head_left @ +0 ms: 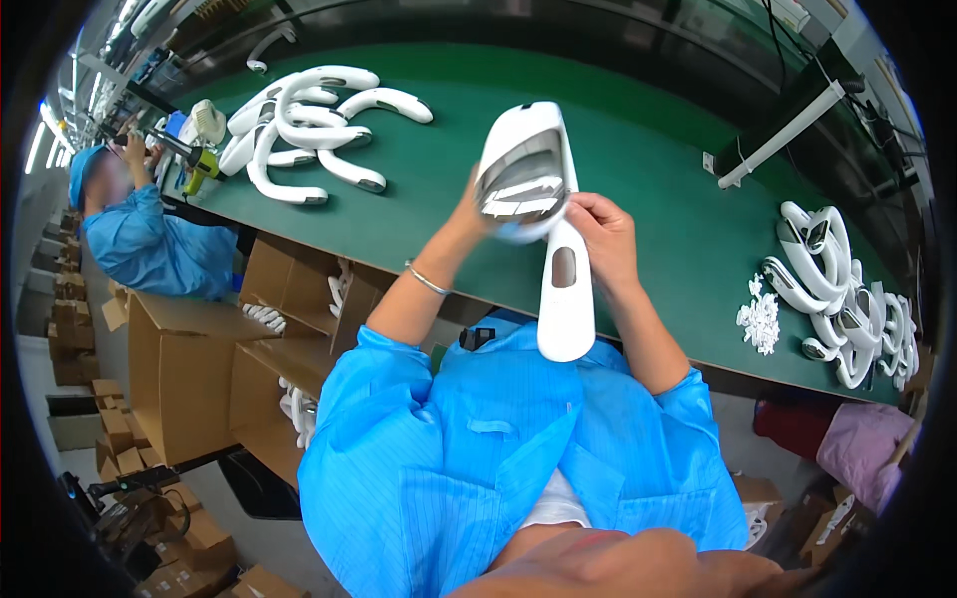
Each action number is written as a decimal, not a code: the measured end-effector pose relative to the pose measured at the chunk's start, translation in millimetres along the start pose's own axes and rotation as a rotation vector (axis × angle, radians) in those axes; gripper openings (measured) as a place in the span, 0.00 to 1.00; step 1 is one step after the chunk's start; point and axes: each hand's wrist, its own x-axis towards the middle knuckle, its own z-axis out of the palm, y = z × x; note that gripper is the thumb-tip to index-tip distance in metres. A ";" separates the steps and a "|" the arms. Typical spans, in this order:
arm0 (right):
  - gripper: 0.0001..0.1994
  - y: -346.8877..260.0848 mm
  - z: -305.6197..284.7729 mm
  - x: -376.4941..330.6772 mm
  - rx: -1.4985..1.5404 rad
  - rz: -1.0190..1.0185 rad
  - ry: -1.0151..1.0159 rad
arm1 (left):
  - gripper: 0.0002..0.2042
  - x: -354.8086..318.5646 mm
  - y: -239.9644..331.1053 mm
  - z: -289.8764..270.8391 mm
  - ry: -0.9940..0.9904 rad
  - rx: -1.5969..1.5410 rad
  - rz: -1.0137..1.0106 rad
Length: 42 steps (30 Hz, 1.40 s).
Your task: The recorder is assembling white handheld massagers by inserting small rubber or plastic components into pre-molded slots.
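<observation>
In front of my chest, over the near edge of the green table, I hold a white curved plastic device (570, 309). Its broad upper end has a shiny, mirror-like dark panel, and a small grey oval sits on its lower arm. My left hand (467, 211) grips the upper end from the left; most of its fingers are hidden behind the device. At the right edge, near the middle, my right hand (608, 237) has its thumb and fingertips closed against it. Whether a small part is between those fingertips, I cannot tell.
Similar white curved devices (299, 125) pile up at the table's left, with others (842, 299) at the right beside small white parts (760, 317). Open cardboard boxes (189, 369) stand left of me. A co-worker in blue (155, 234) holds a yellow-green power tool (202, 164).
</observation>
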 end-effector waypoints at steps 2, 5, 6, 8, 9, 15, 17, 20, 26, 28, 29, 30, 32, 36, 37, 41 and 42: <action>0.07 11.5 1.2 -4.7 0.120 0.111 -0.009 | 0.14 -13.8 3.2 37.9 0.188 -0.877 -0.729; 0.07 24.1 -9.8 -9.9 -0.183 0.035 0.047 | 0.11 -36.0 -13.2 50.4 0.121 -0.728 -0.798; 0.07 24.3 -11.3 -13.2 -0.184 0.039 0.049 | 0.11 -41.3 -12.5 55.7 0.137 -0.622 -0.760; 0.07 22.3 -12.4 -19.3 -0.217 0.103 0.064 | 0.11 -48.9 -9.6 64.0 0.171 -0.608 -0.756; 0.07 21.5 -12.0 -23.3 -0.237 0.114 0.070 | 0.11 -50.1 -5.9 65.9 0.187 -0.626 -0.716; 0.09 52.9 -38.9 -31.1 -0.443 -0.170 0.061 | 0.11 -57.6 8.8 73.8 0.190 -0.625 -0.703; 0.06 86.6 -57.5 -29.2 -0.443 -0.151 0.138 | 0.11 -59.9 16.7 74.9 0.174 -0.614 -0.707; 0.05 46.1 -40.1 -38.7 -0.336 0.037 0.045 | 0.12 -64.6 16.6 75.9 0.123 -0.596 -0.728; 0.04 39.7 -69.9 -38.5 -0.338 -0.032 0.022 | 0.12 -63.8 24.4 69.3 -0.125 -0.829 -0.823; 0.05 15.8 -61.0 -32.2 -0.335 -0.017 -0.060 | 0.11 -65.2 25.6 70.5 -0.174 -0.900 -0.871; 0.09 8.4 -59.0 -30.2 -0.447 0.003 -0.092 | 0.12 -66.5 26.3 72.1 -0.175 -0.965 -0.891; 0.13 3.0 -58.1 -29.8 -0.560 0.022 -0.122 | 0.13 -66.4 27.0 74.0 -0.178 -1.034 -0.909; 0.08 -3.1 -48.1 -31.6 -0.472 0.141 -0.060 | 0.14 -65.0 30.1 71.7 -0.194 -1.023 -0.929; 0.05 -3.2 -44.5 -34.3 -0.376 0.153 -0.017 | 0.15 -63.5 34.1 69.9 -0.226 -0.921 -0.965; 0.05 6.1 -52.2 -34.8 -0.380 0.162 -0.018 | 0.15 -68.0 31.1 72.5 -0.226 -0.940 -0.946; 0.07 5.5 -49.4 -44.1 -0.564 0.046 -0.022 | 0.16 -71.7 31.4 73.1 -0.219 -1.001 -0.925; 0.09 2.8 -46.1 -48.1 -0.748 -0.080 -0.024 | 0.16 -70.9 34.0 71.9 -0.211 -1.023 -0.944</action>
